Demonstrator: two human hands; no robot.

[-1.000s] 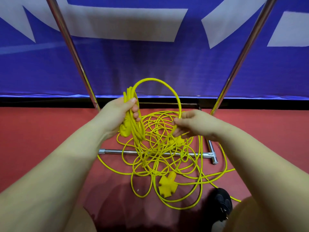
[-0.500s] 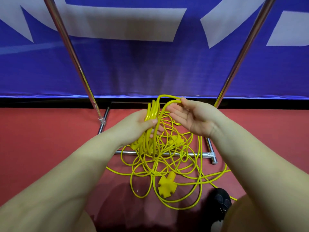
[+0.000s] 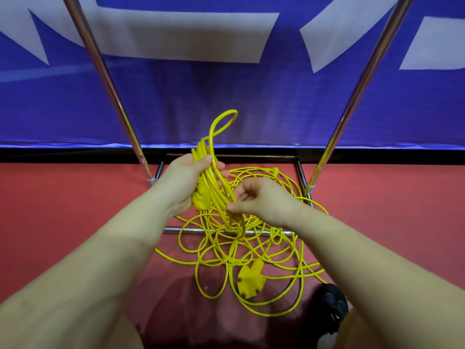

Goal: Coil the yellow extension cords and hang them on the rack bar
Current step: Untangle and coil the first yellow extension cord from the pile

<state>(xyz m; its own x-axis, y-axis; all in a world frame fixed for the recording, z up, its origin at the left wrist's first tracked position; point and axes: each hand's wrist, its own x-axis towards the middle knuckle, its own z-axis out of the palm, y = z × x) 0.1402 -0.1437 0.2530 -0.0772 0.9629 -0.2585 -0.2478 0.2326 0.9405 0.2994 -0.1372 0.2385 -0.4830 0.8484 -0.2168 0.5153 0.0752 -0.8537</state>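
My left hand [image 3: 185, 181] grips a bundle of yellow cord loops [image 3: 214, 172] together with a yellow plug end [image 3: 200, 199]; one small loop [image 3: 224, 119] stands up above the fist. Just to the right, my right hand [image 3: 261, 197] pinches a strand of the same cord below the bundle. A loose tangle of yellow extension cord [image 3: 251, 248] lies on the red floor across the rack's base bar [image 3: 176, 230], with a yellow multi-outlet socket [image 3: 249, 278] at its near side. The rack's top bar is out of view.
Two chrome rack uprights [image 3: 108, 79] [image 3: 362, 81] rise left and right of the hands. A blue and white banner [image 3: 226, 84] hangs behind the rack. My dark shoe [image 3: 332, 306] stands at the lower right, touching the cord pile.
My right hand laid its loop into the left hand's bundle, then dropped lower and took a strand below it. The left hand stayed gripping the bundle, and a small loop now stands above it.
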